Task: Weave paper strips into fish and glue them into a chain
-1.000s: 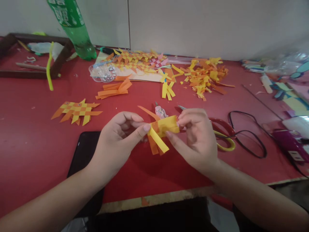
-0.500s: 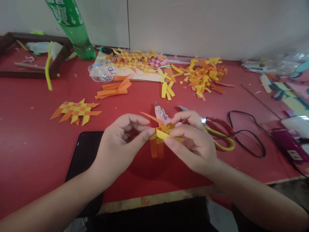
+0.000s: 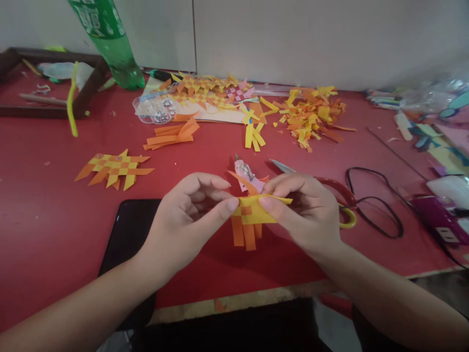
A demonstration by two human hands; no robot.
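Between my hands, above the red table, is a woven piece of yellow and orange paper strips (image 3: 247, 210). Orange strip ends hang down below it, and another points up and left. My left hand (image 3: 190, 215) pinches its left edge between thumb and fingertips. With thumb on top, my right hand (image 3: 302, 208) grips the yellow strips at the right, laid flat side by side. Just behind the weave lies a pink-wrapped pointed tool (image 3: 244, 170). Scissors (image 3: 339, 193) with red and yellow handles are partly hidden by my right hand. A finished-looking woven paper fish (image 3: 115, 168) lies to the left.
A black phone (image 3: 126, 234) lies under my left forearm. Orange strips (image 3: 174, 134), a heap of paper scraps (image 3: 313, 115), woven pieces (image 3: 205, 90) and a green bottle (image 3: 119, 54) stand farther back. A black cord (image 3: 381, 234) loops at right.
My right hand has shifted slightly right and turned, and its fingers have drawn together. The yellow strips, loosely folded before, now lie flatter toward the right. My left hand keeps its pinch.
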